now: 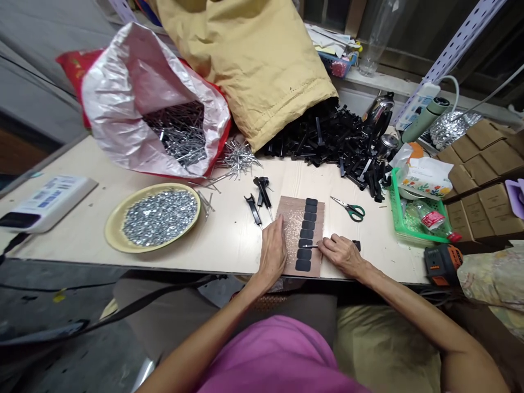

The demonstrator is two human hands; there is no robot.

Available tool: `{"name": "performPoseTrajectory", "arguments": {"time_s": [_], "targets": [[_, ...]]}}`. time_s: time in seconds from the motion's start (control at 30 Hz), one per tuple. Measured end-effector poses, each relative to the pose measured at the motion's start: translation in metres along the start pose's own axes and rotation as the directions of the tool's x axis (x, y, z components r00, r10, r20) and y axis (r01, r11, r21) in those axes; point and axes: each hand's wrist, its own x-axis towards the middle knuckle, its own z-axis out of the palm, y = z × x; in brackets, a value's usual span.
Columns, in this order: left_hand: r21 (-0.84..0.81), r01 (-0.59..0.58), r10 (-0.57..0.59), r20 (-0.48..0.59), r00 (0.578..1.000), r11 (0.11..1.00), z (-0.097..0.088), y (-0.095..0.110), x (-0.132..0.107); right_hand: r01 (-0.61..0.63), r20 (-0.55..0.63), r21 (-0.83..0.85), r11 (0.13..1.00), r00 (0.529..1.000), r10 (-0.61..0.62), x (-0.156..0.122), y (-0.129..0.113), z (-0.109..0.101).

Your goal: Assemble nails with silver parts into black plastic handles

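A brown wood-look board [318, 218] lies at the table's front edge. A column of black rounded pads [309, 225] runs down it, beside a patch of small pale specks. My left hand [272, 248] grips the board's left edge, its fingers together. Over the right edge, my right hand [343, 254] is closed on a thin metal rod [310, 246], whose tip points left across the pads. A small black piece [357, 245] shows just beyond that hand; whether it joins the rod I cannot tell. Black plastic clips with metal pins [262, 192] lie above my left hand.
Green-handled scissors [352, 210] lie right of the board. At left are a yellow dish [111, 229] of small metal pieces and an open bag [106, 120] of metal pins. Black plastic parts [327, 136] spill from a tan sack [262, 65]. A green basket [417, 233] stands right.
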Motion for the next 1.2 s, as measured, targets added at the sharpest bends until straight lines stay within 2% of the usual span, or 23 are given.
{"name": "performPoseTrajectory", "arguments": {"time_s": [0.2, 0.37, 0.4, 0.47, 0.53, 0.57, 0.6, 0.63, 0.67, 0.7, 0.73, 0.77, 0.8, 0.83, 0.87, 0.9, 0.97, 1.03, 1.07, 1.13, 1.17, 1.2], "targets": [[-0.012, 0.019, -0.02, -0.02, 1.0, 1.0, 0.003, -0.002, 0.0, -0.06, 0.097, 0.011, 0.998, 0.994, 0.059, -0.002, -0.004, 0.001], [-0.018, 0.003, -0.003, -0.002, 1.0, 1.0, 0.003, -0.003, -0.001, -0.272, 0.133, -0.032, 0.962, 0.953, 0.274, 0.015, 0.008, 0.004], [-0.024, 0.006, -0.006, -0.005, 1.0, 1.0, 0.003, -0.003, -0.001, -0.265, 0.129, -0.014, 0.964, 0.956, 0.264, 0.015, 0.007, 0.002], [-0.049, 0.021, -0.022, -0.011, 1.0, 0.999, 0.002, -0.004, -0.001, -0.144, 0.13, 0.103, 0.984, 0.983, 0.13, 0.009, -0.006, -0.007], [-0.086, 0.042, -0.043, -0.01, 0.999, 0.995, 0.002, -0.005, -0.001, -0.028, 0.127, 0.31, 0.95, 0.992, -0.012, -0.003, -0.034, -0.021], [-0.107, 0.056, -0.057, -0.005, 0.998, 0.993, 0.001, -0.005, 0.0, -0.06, 0.141, 0.426, 0.903, 0.99, 0.0, -0.009, -0.052, -0.028], [-0.129, 0.072, -0.072, 0.0, 0.997, 0.989, 0.0, -0.005, 0.0, -0.157, 0.177, 0.546, 0.823, 0.982, 0.07, -0.014, -0.072, -0.033], [-0.155, 0.091, -0.091, 0.005, 0.996, 0.984, -0.001, -0.005, 0.001, -0.333, 0.275, 0.648, 0.685, 0.941, 0.196, -0.017, -0.091, -0.036], [-0.184, 0.115, -0.115, 0.009, 0.993, 0.976, -0.002, -0.005, 0.002, -0.517, 0.415, 0.719, 0.464, 0.855, 0.31, -0.018, -0.108, -0.036], [-0.218, 0.142, -0.144, 0.01, 0.99, 0.966, -0.005, -0.005, 0.003, -0.664, 0.58, 0.729, 0.166, 0.729, 0.364, -0.016, -0.122, -0.033], [-0.255, 0.173, -0.176, 0.01, 0.984, 0.951, -0.008, -0.004, 0.004, -0.738, 0.738, 0.655, -0.163, 0.578, 0.348, -0.011, -0.132, -0.026], [-0.294, 0.204, -0.211, 0.009, 0.977, 0.934, -0.011, -0.003, 0.005, -0.718, 0.855, 0.519, -0.465, 0.44, 0.275, -0.005, -0.138, -0.017], [-0.332, 0.232, -0.245, 0.003, 0.97, 0.915, -0.016, -0.001, 0.005, -0.626, 0.922, 0.367, -0.689, 0.341, 0.181, 0.002, -0.141, -0.006], [-0.366, 0.253, -0.274, -0.006, 0.962, 0.896, -0.02, -0.001, 0.005, -0.515, 0.952, 0.245, -0.821, 0.288, 0.104, 0.009, -0.14, 0.005], [-0.396, 0.268, -0.301, -0.022, 0.954, 0.878, -0.026, 0.0, 0.004, -0.42, 0.962, 0.167, -0.892, 0.266, 0.055, 0.017, -0.139, 0.014], [-0.424, 0.277, -0.325, -0.045, 0.945, 0.863, -0.031, -0.001, 0.003, -0.354, 0.964, 0.122, -0.927, 0.264, 0.026, 0.023, -0.137, 0.021], [-0.473, 0.289, -0.377, -0.1, 0.921, 0.832, -0.041, -0.007, 0.0, -0.302, 0.961, 0.082, -0.95, 0.275, -0.004, 0.03, -0.136, 0.024], [-0.509, 0.309, -0.435, -0.147, 0.889, 0.804, -0.05, -0.018, -0.002, -0.33, 0.952, 0.038, -0.943, 0.3, -0.067, 0.032, -0.141, 0.014], [-0.518, 0.325, -0.464, -0.163, 0.871, 0.791, -0.053, -0.024, -0.002, -0.389, 0.938, 0.038, -0.92, 0.331, -0.101, 0.034, -0.143, 0.005], [-0.512, 0.351, -0.499, -0.183, 0.847, 0.784, -0.059, -0.035, -0.002, -0.592, 0.888, 0.165, -0.789, 0.437, -0.143, 0.043, -0.142, -0.014], [-0.492, 0.356, -0.498, -0.191, 0.846, 0.794, -0.061, -0.039, -0.001, -0.678, 0.86, 0.319, -0.662, 0.501, -0.099, 0.052, -0.137, -0.021], [-0.458, 0.35, -0.478, -0.199, 0.856, 0.817, -0.062, -0.042, 0.0, -0.72, 0.818, 0.513, -0.467, 0.575, 0.012, 0.063, -0.13, -0.026]]}}
